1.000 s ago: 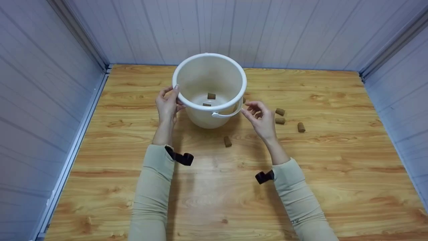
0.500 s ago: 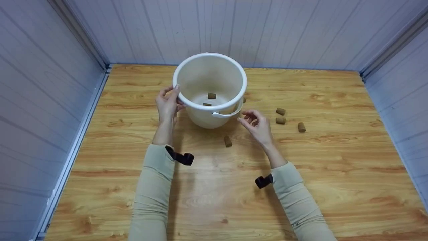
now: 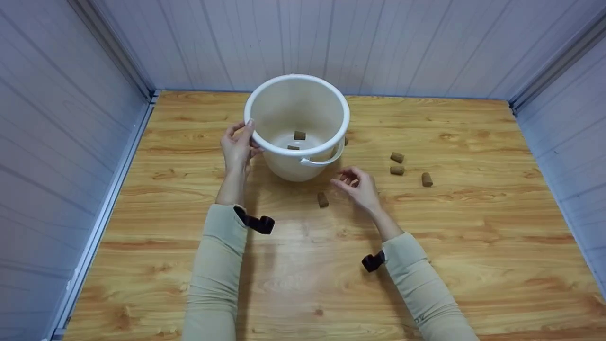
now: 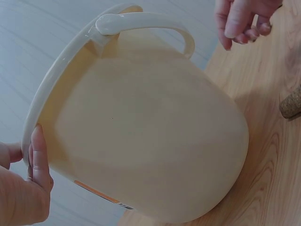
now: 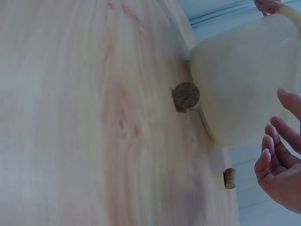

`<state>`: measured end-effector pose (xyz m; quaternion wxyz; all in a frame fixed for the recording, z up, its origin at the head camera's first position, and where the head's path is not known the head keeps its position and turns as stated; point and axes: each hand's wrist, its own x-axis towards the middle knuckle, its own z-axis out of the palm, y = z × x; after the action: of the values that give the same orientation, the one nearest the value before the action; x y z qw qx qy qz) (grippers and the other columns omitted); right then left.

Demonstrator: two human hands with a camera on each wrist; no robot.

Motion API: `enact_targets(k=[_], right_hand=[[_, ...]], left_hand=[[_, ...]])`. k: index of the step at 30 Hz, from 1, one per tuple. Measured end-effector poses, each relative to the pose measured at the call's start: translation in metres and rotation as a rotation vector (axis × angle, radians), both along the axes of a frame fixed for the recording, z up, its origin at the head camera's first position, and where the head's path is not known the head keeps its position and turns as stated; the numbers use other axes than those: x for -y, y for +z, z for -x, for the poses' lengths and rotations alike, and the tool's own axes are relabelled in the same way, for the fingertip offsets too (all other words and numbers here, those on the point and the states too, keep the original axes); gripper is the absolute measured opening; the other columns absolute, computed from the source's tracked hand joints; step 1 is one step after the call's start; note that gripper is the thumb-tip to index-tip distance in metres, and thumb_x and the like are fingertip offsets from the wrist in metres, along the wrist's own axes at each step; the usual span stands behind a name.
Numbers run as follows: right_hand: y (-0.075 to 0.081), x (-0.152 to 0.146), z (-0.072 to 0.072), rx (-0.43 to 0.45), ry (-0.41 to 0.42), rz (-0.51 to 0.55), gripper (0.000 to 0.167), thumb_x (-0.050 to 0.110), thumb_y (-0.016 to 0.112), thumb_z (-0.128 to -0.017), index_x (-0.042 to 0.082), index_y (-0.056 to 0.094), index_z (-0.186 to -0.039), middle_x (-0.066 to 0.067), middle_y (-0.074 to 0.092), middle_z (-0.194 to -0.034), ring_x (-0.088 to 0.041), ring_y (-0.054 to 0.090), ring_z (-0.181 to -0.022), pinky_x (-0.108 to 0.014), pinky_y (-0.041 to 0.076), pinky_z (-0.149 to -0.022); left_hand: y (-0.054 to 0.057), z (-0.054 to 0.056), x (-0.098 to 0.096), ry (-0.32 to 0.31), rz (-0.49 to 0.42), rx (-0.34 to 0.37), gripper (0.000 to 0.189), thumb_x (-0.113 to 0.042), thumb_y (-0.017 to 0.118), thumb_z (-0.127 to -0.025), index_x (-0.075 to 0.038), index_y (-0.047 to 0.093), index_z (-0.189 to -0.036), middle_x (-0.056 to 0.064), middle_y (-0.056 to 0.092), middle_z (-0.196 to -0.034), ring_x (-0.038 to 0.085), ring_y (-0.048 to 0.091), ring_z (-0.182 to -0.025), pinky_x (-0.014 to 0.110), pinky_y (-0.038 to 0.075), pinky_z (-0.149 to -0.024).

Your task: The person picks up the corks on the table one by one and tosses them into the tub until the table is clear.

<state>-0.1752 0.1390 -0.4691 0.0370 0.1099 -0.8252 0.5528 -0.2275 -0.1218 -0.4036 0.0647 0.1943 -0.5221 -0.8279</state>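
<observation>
A cream plastic bucket (image 3: pixel 297 166) with a white handle (image 3: pixel 326 162) stands at the back middle of the table. My left hand (image 3: pixel 236 149) grips its left rim, thumb on the edge, fingers below; the left wrist view shows this hand (image 4: pixel 23 193) too. Inside the bucket, a cork (image 3: pixel 299 135) and part of a second are visible. Right of the bucket's front, my right hand (image 3: pixel 360 188) hovers with loosely bent fingers, holding nothing. Just left of its fingertips, a cork (image 3: pixel 323 199) lies on the table; the right wrist view has it (image 5: pixel 186 96) end-on.
On the wood-grain table (image 3: pixel 473 237) to the right lie three corks, one of them nearer the right wall (image 3: pixel 568 118). Another cork (image 3: pixel 346 141) peeks out behind the bucket's right side. Panelled walls enclose the back and both sides.
My right hand has moved away from the bucket's right side, forward toward me and slightly left, nearer the front cork. The left hand and bucket have stayed in place.
</observation>
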Motion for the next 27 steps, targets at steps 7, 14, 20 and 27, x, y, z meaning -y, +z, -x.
enact_targets(k=[7,14,20,27], right_hand=[[-0.032,-0.009,0.01,0.056,0.055,-0.073,0.032,0.018,0.07,-0.077,-0.005,0.06,-0.097,-0.009,0.057,-0.079,-0.016,0.051,-0.07,-0.025,0.045,-0.06],[-0.03,-0.006,0.005,0.102,0.149,-0.104,0.033,0.013,0.07,-0.077,-0.009,0.057,-0.098,-0.02,0.056,-0.085,-0.022,0.051,-0.073,-0.027,0.045,-0.063],[-0.018,0.0,-0.002,0.107,0.223,-0.124,0.032,0.007,0.07,-0.076,-0.013,0.057,-0.097,-0.027,0.057,-0.085,-0.031,0.052,-0.072,-0.03,0.045,-0.062],[-0.05,-0.003,0.009,0.076,0.273,-0.175,0.038,0.017,0.073,-0.073,-0.007,0.059,-0.1,-0.016,0.059,-0.086,-0.022,0.055,-0.072,-0.027,0.05,-0.063]], left_hand=[[0.0,0.0,0.0,0.007,0.018,0.013,0.031,-0.015,0.06,-0.085,0.0,0.047,-0.109,0.004,0.052,-0.058,0.01,0.049,-0.041,0.02,0.049,-0.037],[0.001,0.0,0.0,0.004,0.014,0.022,0.031,-0.015,0.059,-0.086,-0.001,0.047,-0.111,0.004,0.051,-0.058,0.011,0.048,-0.042,0.021,0.049,-0.037],[0.002,-0.002,0.001,-0.001,0.006,0.024,0.031,-0.015,0.06,-0.085,0.0,0.047,-0.11,0.004,0.052,-0.058,0.01,0.048,-0.041,0.02,0.049,-0.037],[-0.014,0.008,0.003,0.004,0.003,-0.005,0.032,-0.016,0.064,-0.083,-0.002,0.05,-0.108,0.006,0.052,-0.059,0.012,0.049,-0.042,0.021,0.049,-0.037]])
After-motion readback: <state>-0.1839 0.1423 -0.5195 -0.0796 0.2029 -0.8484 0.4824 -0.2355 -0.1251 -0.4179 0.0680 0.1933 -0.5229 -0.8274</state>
